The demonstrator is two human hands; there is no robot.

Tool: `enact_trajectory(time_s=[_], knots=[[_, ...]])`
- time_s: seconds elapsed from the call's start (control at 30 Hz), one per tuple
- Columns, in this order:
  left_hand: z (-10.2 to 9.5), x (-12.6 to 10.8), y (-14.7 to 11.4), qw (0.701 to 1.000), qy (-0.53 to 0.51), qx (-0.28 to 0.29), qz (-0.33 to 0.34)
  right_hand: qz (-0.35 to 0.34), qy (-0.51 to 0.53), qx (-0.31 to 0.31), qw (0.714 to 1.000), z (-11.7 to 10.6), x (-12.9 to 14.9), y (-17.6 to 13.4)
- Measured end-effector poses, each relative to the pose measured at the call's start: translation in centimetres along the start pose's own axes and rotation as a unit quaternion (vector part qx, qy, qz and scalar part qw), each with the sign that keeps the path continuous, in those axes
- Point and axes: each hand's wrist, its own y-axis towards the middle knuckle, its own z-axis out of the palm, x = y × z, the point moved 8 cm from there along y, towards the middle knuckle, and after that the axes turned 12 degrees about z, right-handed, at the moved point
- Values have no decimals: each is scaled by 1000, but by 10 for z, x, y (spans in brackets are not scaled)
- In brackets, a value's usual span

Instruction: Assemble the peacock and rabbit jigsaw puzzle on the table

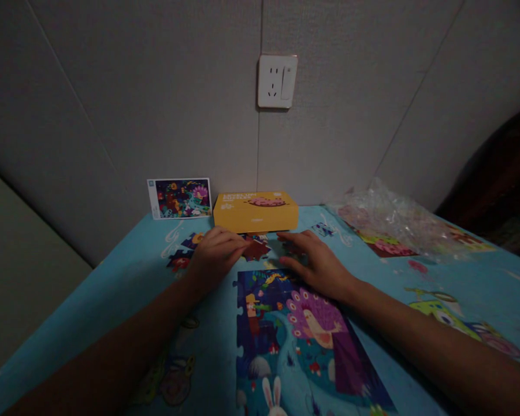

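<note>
On a blue surface (127, 283) by a gray wall (156, 104), the left hand (216, 254) has its grip bunched up at a brown puzzle piece (256, 249), but I can't tell if it is pinching it, and the right hand (318, 263) has its grip spread, thumb and fingers apart. The joined puzzle (286, 346) lies flat just in front of the person, between the arms. Farther out, a yellow box (255, 216) hides whatever is inside, a picture card (182, 198) stands beside it, and crinkly clear plastic (394, 216) lies at the right with bright pictures (390, 245) under or in it, I can't tell which.
</note>
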Motion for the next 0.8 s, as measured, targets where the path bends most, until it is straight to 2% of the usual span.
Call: enact_trajectory(time_s=[0.13,0.2,0.27,0.33,0.37,0.47,0.57,0.7,0.8], knots=[[1,-23,5,995,-83,-6,58,-90,22,48,995,4,23,-7],[4,-22,4,996,-77,2,43,-112,17,33,993,-1,28,-7],[10,-8,-2,999,-29,24,-16,-76,-1,-44,996,-15,18,-3],[16,14,-12,994,34,55,-91,3,-38,-127,991,-29,-5,2],[19,24,-18,988,59,72,-120,42,-64,-140,987,-31,-18,4],[30,39,-30,977,91,125,-146,110,-135,-122,977,-26,-50,10],[36,39,-33,975,75,155,-138,134,-170,-131,967,-23,-63,12],[36,38,-32,971,47,160,-168,145,-178,-138,963,-22,-60,11],[35,38,-30,972,32,151,-176,109,-160,-132,972,-20,-48,10]])
